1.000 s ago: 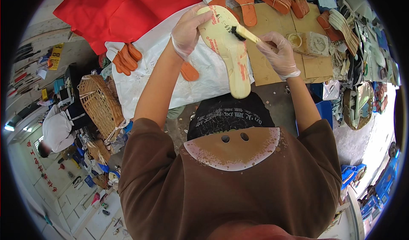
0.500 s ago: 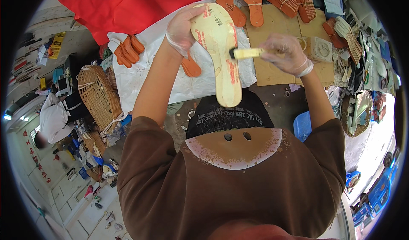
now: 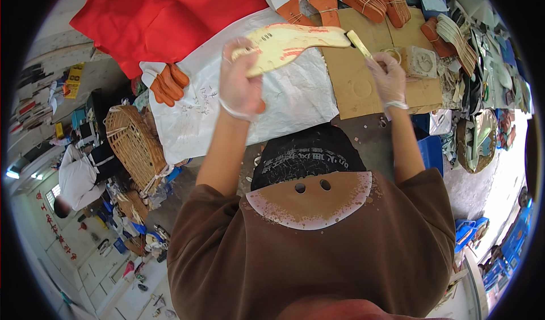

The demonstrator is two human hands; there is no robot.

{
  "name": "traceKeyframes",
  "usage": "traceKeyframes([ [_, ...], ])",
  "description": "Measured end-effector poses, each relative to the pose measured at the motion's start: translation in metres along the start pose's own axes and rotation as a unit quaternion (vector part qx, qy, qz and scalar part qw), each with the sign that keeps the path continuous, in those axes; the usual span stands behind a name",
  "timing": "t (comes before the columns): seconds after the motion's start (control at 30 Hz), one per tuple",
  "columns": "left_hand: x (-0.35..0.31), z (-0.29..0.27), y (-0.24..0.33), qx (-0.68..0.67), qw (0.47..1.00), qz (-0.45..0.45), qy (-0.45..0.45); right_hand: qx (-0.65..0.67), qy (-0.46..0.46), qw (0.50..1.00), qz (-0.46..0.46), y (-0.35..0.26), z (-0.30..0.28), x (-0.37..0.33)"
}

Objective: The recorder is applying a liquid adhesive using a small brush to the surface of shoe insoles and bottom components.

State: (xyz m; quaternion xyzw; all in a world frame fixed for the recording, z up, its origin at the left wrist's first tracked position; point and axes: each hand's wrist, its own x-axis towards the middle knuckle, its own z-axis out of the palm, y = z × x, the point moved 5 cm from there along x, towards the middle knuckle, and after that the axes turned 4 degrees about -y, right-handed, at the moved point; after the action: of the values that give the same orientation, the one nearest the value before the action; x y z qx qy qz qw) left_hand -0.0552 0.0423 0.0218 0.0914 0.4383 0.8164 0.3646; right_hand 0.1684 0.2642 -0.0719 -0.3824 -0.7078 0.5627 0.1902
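Here's a busy workroom, and a white sheet (image 3: 187, 132) covers much of the table, with a red cloth (image 3: 170, 13) beyond it and brown cardboard (image 3: 363, 95) to the right. Up in the air over the sheet is a cream insole (image 3: 284, 47), its narrow end reaching out above the cardboard. The left hand (image 3: 241, 84), in a see-through glove, is closed round the wide end; it's blurred, so exactly where each finger sits I can't tell. Over on the right, the right hand (image 3: 387, 81), gloved too, has its fingers pinched together on the handle of a small brush (image 3: 359, 43). Dark bristles are right at the insole's narrow tip; touching or just short of it, I can't call.

How does it handle? Light, I'd judge, and stiff enough to carry itself from one end, with a little spring and perhaps slick where the surface shines. The edges of the wide end look the surest hold. And the looks: pale, smooth, waisted in the middle, gently curved, with red print and small dark stamped marks.
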Motion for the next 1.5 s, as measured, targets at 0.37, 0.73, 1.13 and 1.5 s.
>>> traceKeyframes([
  [0.37,-0.024,0.008,-0.037,0.027,0.997,0.068,0.021,-0.143,-0.092,0.936,-0.308,-0.069,0.060,-0.057],
  [0.73,-0.022,-0.003,-0.033,0.333,0.931,0.112,0.094,0.163,-0.109,0.981,-0.015,-0.071,0.060,-0.037],
  [1.13,-0.019,0.017,-0.044,0.236,0.969,0.074,-0.021,0.038,-0.085,0.979,-0.183,-0.108,0.119,-0.017],
  [1.5,-0.006,-0.056,-0.077,0.493,0.851,-0.175,-0.049,0.060,-0.091,0.986,-0.125,-0.112,0.079,0.050],
])
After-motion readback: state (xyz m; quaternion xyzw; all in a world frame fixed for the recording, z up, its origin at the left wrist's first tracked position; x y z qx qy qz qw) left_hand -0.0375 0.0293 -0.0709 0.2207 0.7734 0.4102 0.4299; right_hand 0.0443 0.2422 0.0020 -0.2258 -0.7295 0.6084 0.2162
